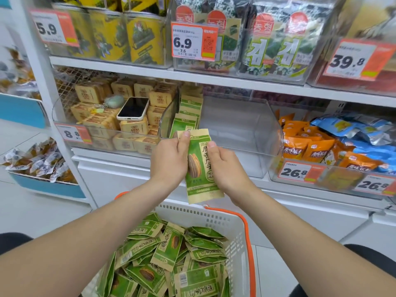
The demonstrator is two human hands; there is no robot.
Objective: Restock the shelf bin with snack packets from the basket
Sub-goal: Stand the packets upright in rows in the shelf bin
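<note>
Holding a packet point(199, 168) upright between basket point(216, 218) and bin point(252, 133), left grip point(171, 160) and right grip point(227, 168) both pinching its edges; next, I'd say, carry it farther in and stand it beside the row point(188, 116).

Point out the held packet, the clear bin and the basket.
held packet point(198, 168): head view, green front panel.
clear bin point(246, 133): head view, bare front wall.
basket point(214, 217): head view, white far wall.

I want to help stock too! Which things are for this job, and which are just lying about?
For the job: green packet held by left hand and right hand; basket of packets; clear bin.
Lying about: phone, keyring, tan packets, orange packets.
</note>
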